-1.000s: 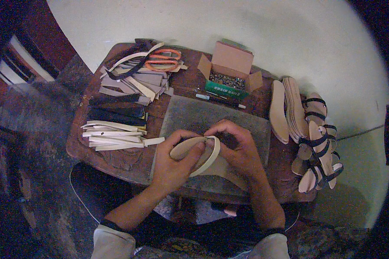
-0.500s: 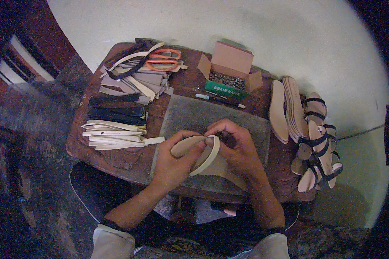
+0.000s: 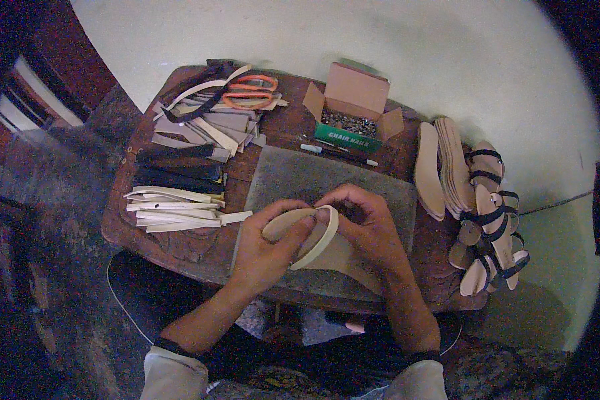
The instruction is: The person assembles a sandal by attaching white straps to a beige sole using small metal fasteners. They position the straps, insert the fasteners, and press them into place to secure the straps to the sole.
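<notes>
Over the middle of the table, a beige sandal sole [image 3: 343,257] is gripped by my left hand [image 3: 263,243], thumb on its upper face and fingers around the far edge. A cream strap [image 3: 312,257] arches across the sole. My right hand [image 3: 367,223] is closed in a pinch on the strap's far end, at the sole's edge. Both sets of fingertips nearly meet there. The fingers under the sole are hidden. Below the hands lies a dark grey square mat [image 3: 287,170].
At left lie cream strips [image 3: 177,207], black strips [image 3: 180,177] and grey scraps topped by orange-handled scissors [image 3: 250,100]. A green tack box [image 3: 347,137] stands open at the back near a pen [image 3: 337,155]. Stacked soles [image 3: 453,167] and black-strapped sandals [image 3: 493,220] sit at right.
Almost nothing differs. The hands, sole and strap keep the same hold, and the whole view has shifted very slightly.
</notes>
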The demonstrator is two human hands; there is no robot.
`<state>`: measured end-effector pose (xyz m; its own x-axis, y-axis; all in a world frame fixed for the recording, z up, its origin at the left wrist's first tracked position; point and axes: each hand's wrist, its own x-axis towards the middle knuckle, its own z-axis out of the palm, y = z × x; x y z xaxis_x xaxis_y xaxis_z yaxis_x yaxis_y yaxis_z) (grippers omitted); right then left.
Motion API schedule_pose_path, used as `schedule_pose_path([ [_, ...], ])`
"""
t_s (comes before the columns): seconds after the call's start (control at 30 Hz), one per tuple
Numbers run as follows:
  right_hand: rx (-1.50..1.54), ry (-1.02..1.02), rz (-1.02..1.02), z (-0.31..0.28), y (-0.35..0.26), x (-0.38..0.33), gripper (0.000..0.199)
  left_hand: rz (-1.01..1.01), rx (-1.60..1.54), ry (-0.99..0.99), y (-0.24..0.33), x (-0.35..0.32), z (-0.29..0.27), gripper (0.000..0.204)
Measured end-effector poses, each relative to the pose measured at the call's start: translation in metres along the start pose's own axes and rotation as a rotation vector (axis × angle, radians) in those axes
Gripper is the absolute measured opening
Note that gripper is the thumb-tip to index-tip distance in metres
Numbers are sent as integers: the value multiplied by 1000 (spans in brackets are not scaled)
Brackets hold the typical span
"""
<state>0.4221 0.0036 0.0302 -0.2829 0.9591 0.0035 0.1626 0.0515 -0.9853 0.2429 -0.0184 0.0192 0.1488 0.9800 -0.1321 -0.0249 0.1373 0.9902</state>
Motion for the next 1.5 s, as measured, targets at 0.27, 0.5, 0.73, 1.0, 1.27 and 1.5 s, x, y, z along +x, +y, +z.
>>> schedule_pose_path([
  [0.27, 9, -17, -39, 3, 2, -1, 17, 43, 25, -12, -1, -2, 0, 23],
  [0.5, -188, 128, -120, 4, 8, 2, 22, -41, -51, 20, -8, 8, 3, 18],
  [0.73, -440, 92, -350, 5, 4, -1, 34, -92, -54, 23, -7, 8, -1, 19],
  [1.0, -751, 21, -277, -6, -23, -21, 61, -88, -460, 112, -9, 20, -7, 20],
  [1.27, -979, -12, -188, -3, -34, -53, 65, -127, -374, 43, -5, 19, -15, 19],
  [1.5, -1075, 26, -212, 1, -28, -61, 64, 31, -62, -21, 11, 13, -18, 31],
])
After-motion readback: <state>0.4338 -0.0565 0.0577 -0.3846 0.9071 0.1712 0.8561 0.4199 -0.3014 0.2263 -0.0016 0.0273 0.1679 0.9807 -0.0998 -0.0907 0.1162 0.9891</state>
